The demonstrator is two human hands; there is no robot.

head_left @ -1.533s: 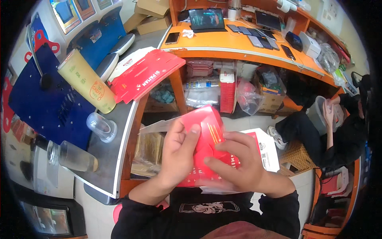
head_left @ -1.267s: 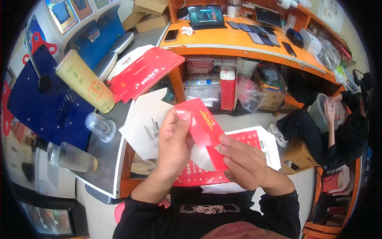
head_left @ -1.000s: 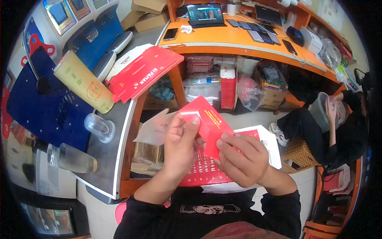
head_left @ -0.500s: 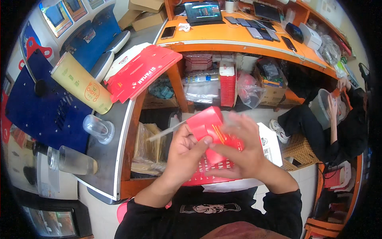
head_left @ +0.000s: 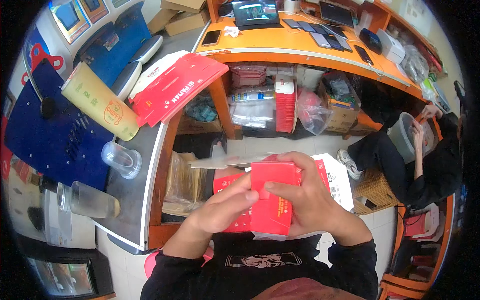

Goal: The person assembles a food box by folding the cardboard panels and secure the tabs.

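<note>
A red cardboard box [head_left: 271, 212], part folded, is held over my lap between both hands. A pale flap [head_left: 220, 162] of it sticks out to the left, blurred. My left hand [head_left: 225, 207] grips the box's left side, its thumb pressed against the front; the other fingers are largely hidden. From the right, my right hand [head_left: 312, 202] wraps round the box, thumb on its front face and fingers over the top and behind. Beneath them, flat red and white cardboard pieces [head_left: 341, 181] lie on my lap.
At left, a grey counter [head_left: 135, 200] bears a stack of flat red cartons [head_left: 180, 90], a tall stack of yellow paper cups [head_left: 100, 102] and clear plastic lids [head_left: 121, 160]. An orange desk [head_left: 255, 47] stands ahead. A seated co-worker holds a tub [head_left: 401, 137] at right.
The box has come down and turned, so its red front now faces me more upright. My right hand, blurred and spread before, has closed round it; my left thumb stays on it.
</note>
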